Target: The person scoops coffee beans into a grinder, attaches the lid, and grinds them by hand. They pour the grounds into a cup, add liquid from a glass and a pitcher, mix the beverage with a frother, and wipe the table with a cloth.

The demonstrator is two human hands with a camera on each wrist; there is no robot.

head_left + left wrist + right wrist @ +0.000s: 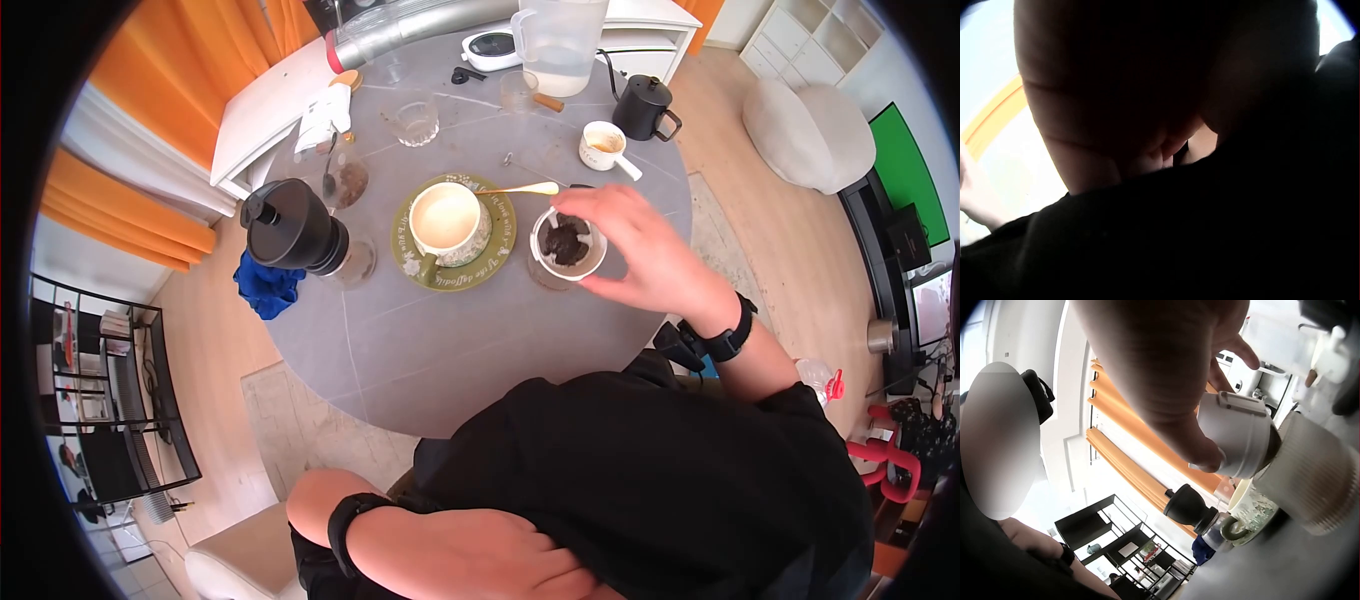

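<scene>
My right hand (645,245) (1160,375) pinches a white cylindrical holder (600,262) (1235,434) between thumb and fingers. Dark grounds (566,243) lie inside it. In the right wrist view, the holder's end is at the mouth of a ribbed clear glass (1313,475); from above, the holder largely covers that glass. Left of it, a patterned mug (445,222) (1252,506) with a pale drink stands on a green plate (408,262). My left hand (470,550) (1116,94) lies against the black clothing, fingers loosely bent, apparently holding nothing.
A gold-handled spoon (530,188) extends right from the plate. At the table's left stands a black-topped grinder (290,228) beside a blue cloth (268,285). Behind are a small white cup (600,148), black pitcher (643,106), water jug (562,45) and empty glass (415,122).
</scene>
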